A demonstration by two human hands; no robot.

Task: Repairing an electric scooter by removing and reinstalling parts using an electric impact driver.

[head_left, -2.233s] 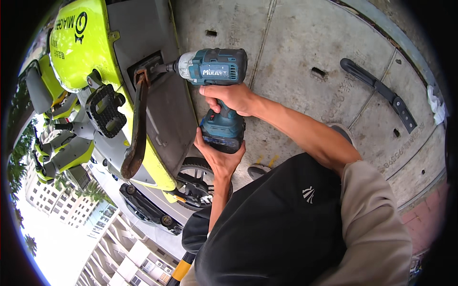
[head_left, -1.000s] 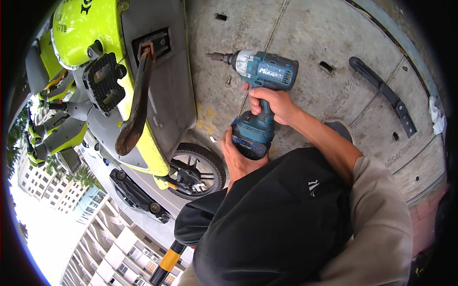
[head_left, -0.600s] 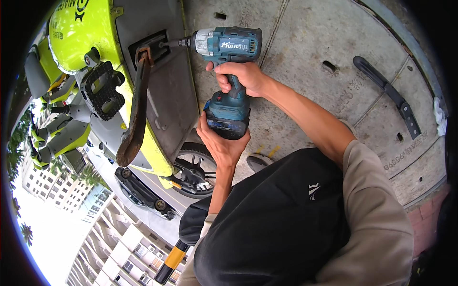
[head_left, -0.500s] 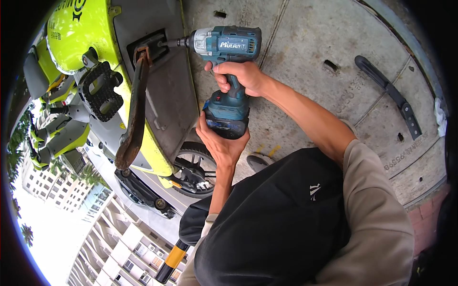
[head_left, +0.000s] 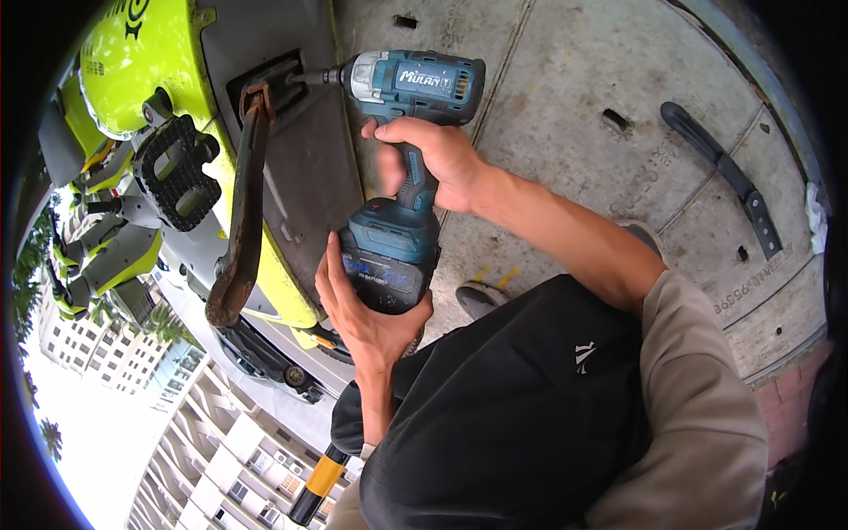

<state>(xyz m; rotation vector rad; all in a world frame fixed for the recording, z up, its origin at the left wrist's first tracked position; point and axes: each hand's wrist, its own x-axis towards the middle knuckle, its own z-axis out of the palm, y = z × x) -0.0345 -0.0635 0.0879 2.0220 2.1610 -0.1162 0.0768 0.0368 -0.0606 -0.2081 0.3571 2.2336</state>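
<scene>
Seen from my remote post through the head camera: a teal driver [head_left: 415, 84] held in both hands beside a yellow-green scooter [head_left: 146, 57]. The right hand [head_left: 446, 168] is closed around the grip [head_left: 417, 177], with the motor housing above the knuckles and the battery [head_left: 389, 281] below them; one finger at the front of the grip is blurred. The left hand [head_left: 371, 331] cups the bottom of the battery, its fingers along the left side and its thumb at the lower right corner. The driver thus lies between the two hands, supported at grip and base.

The housing sits just outside the right edge of the scooter's grey panel [head_left: 300, 168]. Its dark socket [head_left: 330, 77] crosses that edge, and the shaft reaches into the recess [head_left: 284, 99] in the panel; I cannot tell whether the tip is seated on a fastener. A rusty bar [head_left: 243, 221] runs from a bracket at the recess down past the panel's left edge, near the pedal [head_left: 177, 172] and well apart from the left hand.

On the pavement [head_left: 548, 97], a black bar [head_left: 724, 168] lies slantwise toward the curved kerb edge, well apart from both hands.
</scene>
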